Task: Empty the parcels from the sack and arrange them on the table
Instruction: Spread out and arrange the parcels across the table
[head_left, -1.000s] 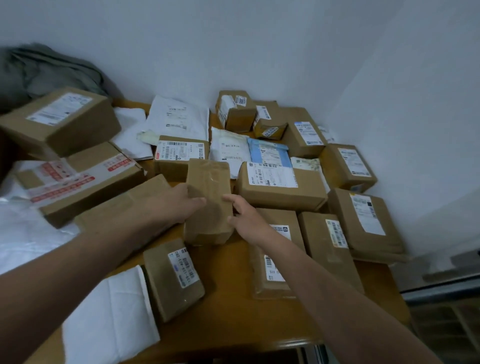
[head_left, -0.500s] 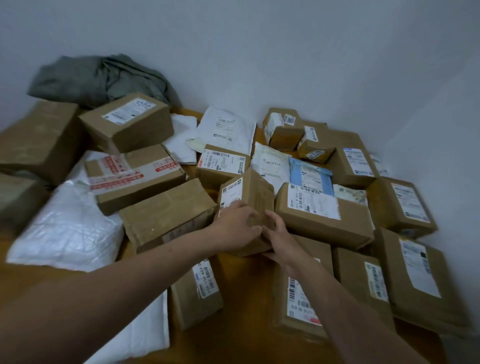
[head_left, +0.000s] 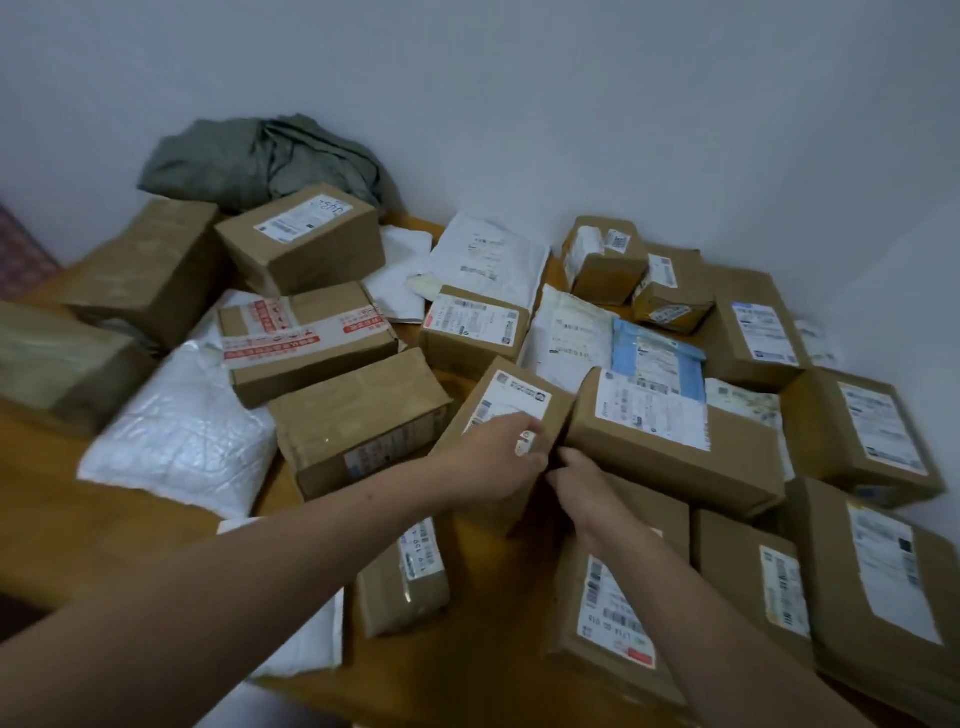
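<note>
Parcel — tilted, long axis pointing away.

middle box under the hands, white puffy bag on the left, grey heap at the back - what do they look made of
The middle box looks like brown cardboard, matt, with a white paper label. The white bag seems to be thin plastic film, probably a poly mailer: shiny and finely crinkled. The grey heap looks like dull soft cloth or sacking, judging by its limp folds; the fibre is unclear.
</note>
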